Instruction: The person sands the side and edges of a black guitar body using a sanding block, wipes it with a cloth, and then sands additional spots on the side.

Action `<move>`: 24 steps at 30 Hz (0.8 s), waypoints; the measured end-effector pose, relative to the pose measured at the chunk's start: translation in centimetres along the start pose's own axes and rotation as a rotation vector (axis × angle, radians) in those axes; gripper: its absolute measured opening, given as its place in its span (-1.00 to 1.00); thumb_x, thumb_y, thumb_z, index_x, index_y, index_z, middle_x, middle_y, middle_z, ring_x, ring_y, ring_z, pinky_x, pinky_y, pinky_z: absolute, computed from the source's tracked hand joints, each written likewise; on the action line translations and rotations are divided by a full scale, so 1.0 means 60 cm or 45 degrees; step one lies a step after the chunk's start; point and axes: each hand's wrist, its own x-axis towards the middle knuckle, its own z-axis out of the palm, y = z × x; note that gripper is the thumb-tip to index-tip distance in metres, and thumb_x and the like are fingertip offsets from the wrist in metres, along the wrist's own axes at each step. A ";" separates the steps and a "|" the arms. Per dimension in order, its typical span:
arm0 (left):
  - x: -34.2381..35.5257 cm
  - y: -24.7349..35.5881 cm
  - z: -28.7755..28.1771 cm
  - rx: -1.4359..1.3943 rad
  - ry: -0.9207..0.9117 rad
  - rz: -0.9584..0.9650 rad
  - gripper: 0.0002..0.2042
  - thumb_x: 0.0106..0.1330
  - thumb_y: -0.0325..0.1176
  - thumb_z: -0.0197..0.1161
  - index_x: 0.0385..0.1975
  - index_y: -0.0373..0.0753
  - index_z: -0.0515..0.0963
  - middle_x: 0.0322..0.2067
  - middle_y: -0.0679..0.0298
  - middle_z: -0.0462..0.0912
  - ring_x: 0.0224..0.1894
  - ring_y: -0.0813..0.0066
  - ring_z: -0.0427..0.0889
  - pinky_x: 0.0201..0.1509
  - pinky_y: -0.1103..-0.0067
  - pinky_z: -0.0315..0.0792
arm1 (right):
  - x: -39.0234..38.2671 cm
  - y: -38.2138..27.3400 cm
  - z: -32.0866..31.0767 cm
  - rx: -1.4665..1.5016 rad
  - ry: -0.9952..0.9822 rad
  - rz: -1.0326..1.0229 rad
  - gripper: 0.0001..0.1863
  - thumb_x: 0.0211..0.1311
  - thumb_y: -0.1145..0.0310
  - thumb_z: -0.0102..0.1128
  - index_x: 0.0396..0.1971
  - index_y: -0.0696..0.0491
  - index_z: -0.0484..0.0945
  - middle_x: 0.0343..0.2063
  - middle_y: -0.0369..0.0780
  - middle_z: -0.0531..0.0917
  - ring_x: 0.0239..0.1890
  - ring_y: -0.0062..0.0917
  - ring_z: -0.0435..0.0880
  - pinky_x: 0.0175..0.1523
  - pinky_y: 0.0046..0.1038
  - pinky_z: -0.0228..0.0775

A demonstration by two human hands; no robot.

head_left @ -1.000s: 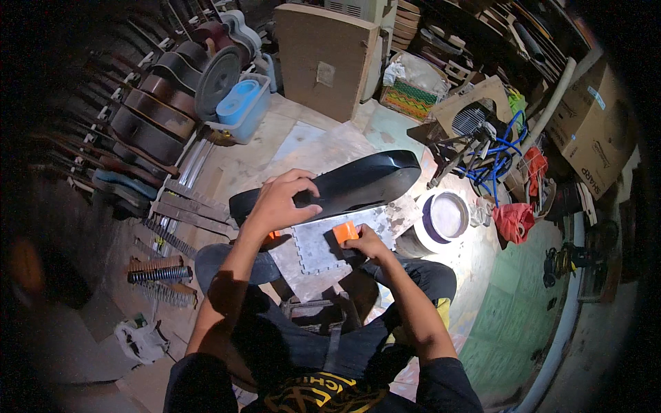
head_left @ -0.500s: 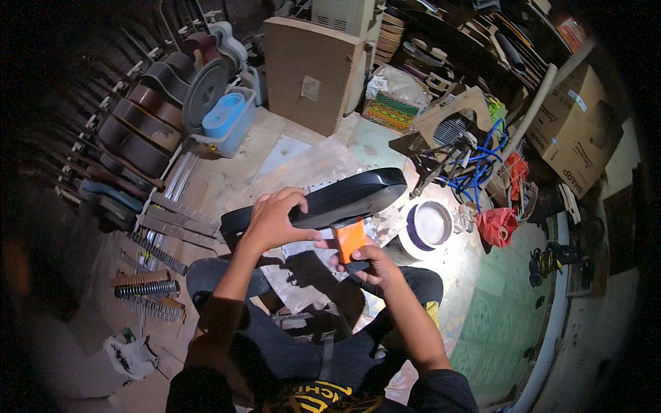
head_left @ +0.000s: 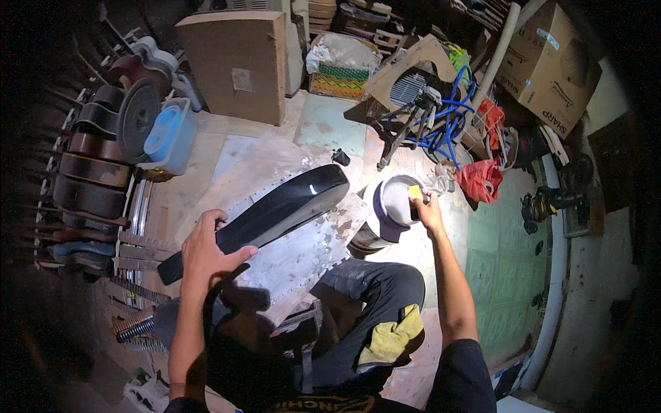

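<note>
A glossy black guitar (head_left: 292,196), seen edge-on, slants across my lap and the pale work board. My left hand (head_left: 203,251) is closed around its narrower left part, fingers over the far edge and thumb along the near edge. To the right, my right hand (head_left: 429,213) pinches a small orange pad (head_left: 414,193) with a dark underside. The pad is above the mouth of a round white bucket (head_left: 377,219) that holds pale, cloudy liquid. Bright light partly washes out the pad, and I cannot tell whether it touches the liquid.
A yellow cloth (head_left: 392,337) lies on my right thigh. Guitars (head_left: 93,168) line the left side beside a clear tub (head_left: 180,138). A cardboard panel (head_left: 234,69) stands at the back. Blue hose (head_left: 441,141), a red bag (head_left: 480,182) and a large carton (head_left: 551,69) are right.
My right hand has moved right with the orange pad, from beside the guitar to above the bucket. My left hand has come down onto the guitar, and the view has shifted right.
</note>
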 end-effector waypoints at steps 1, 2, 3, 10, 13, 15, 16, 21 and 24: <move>0.010 0.008 0.001 -0.005 0.000 0.012 -0.20 -0.20 0.13 0.63 0.00 -0.21 0.45 -0.11 0.02 0.65 -0.02 0.03 0.66 0.07 0.25 0.49 | 0.013 0.021 0.007 -0.171 0.055 0.015 -0.54 0.27 0.34 0.31 0.10 0.13 0.39 -0.22 -0.14 0.70 -0.20 -0.49 0.68 -0.08 -0.38 0.53; 0.018 0.026 0.004 0.005 -0.054 -0.022 -0.13 -0.20 0.15 0.64 0.08 -0.25 0.45 -0.08 -0.01 0.64 0.00 0.05 0.67 0.09 0.26 0.50 | 0.020 0.043 0.011 -0.447 0.132 -0.082 -0.54 0.21 0.35 0.36 0.05 0.14 0.43 -0.20 -0.06 0.71 -0.17 -0.35 0.72 -0.05 -0.30 0.54; 0.026 0.035 0.009 -0.038 -0.066 0.034 -0.13 -0.18 0.14 0.64 0.10 -0.25 0.44 -0.07 -0.02 0.64 0.01 0.04 0.67 0.10 0.26 0.50 | 0.024 0.051 0.021 -0.562 0.125 -0.221 -0.54 0.16 0.35 0.43 -0.01 0.14 0.45 -0.20 0.03 0.70 -0.14 -0.16 0.73 -0.01 -0.23 0.54; 0.083 0.074 0.052 -0.316 -0.102 0.195 -0.35 -0.07 -0.21 0.67 0.08 -0.23 0.58 -0.12 0.00 0.74 -0.07 0.17 0.76 0.03 0.42 0.56 | 0.052 0.100 0.069 -0.816 0.092 -0.286 -0.60 0.10 0.42 0.42 -0.10 0.08 0.45 -0.20 0.15 0.55 -0.12 0.15 0.58 -0.02 0.03 0.44; 0.092 0.063 0.059 -0.356 -0.121 0.161 -0.42 -0.06 -0.23 0.66 0.00 -0.25 0.64 -0.14 0.02 0.75 -0.07 0.21 0.77 0.03 0.45 0.56 | 0.054 0.103 0.080 -0.857 0.096 -0.178 -0.64 0.08 0.45 0.41 -0.14 0.08 0.47 -0.19 0.15 0.54 -0.12 0.15 0.58 -0.02 0.02 0.44; 0.097 0.066 0.060 -0.339 -0.113 0.200 -0.44 -0.06 -0.25 0.65 -0.01 -0.25 0.65 -0.15 0.03 0.76 -0.08 0.21 0.77 0.03 0.45 0.57 | 0.055 0.113 0.079 -0.907 0.100 -0.156 -0.64 0.06 0.46 0.41 -0.14 0.09 0.49 -0.18 0.13 0.56 -0.11 0.11 0.59 -0.01 0.00 0.45; 0.098 0.069 0.059 -0.332 -0.106 0.221 -0.45 -0.06 -0.27 0.65 -0.02 -0.25 0.66 -0.16 0.03 0.76 -0.09 0.21 0.78 0.03 0.45 0.57 | 0.054 0.117 0.075 -0.932 0.104 -0.147 -0.63 0.05 0.46 0.42 -0.14 0.09 0.49 -0.18 0.11 0.57 -0.10 0.09 0.59 -0.01 -0.02 0.46; 0.091 0.099 0.055 -0.442 -0.214 0.181 -0.45 -0.02 -0.18 0.62 0.00 -0.24 0.66 -0.15 0.03 0.76 -0.12 0.19 0.78 0.03 0.43 0.58 | 0.040 0.059 0.040 -0.276 0.218 -0.124 -0.61 0.23 0.38 0.40 0.00 0.16 0.50 -0.18 -0.10 0.70 -0.15 -0.52 0.68 -0.04 -0.48 0.50; 0.076 0.102 0.059 -0.310 -0.153 0.213 -0.43 -0.04 -0.07 0.63 0.00 -0.17 0.69 -0.14 0.10 0.77 -0.12 0.17 0.78 0.02 0.41 0.60 | -0.031 -0.068 0.056 0.084 0.028 -0.324 -0.58 0.27 0.42 0.34 0.10 0.18 0.51 -0.10 -0.15 0.68 -0.07 -0.54 0.65 0.05 -0.51 0.47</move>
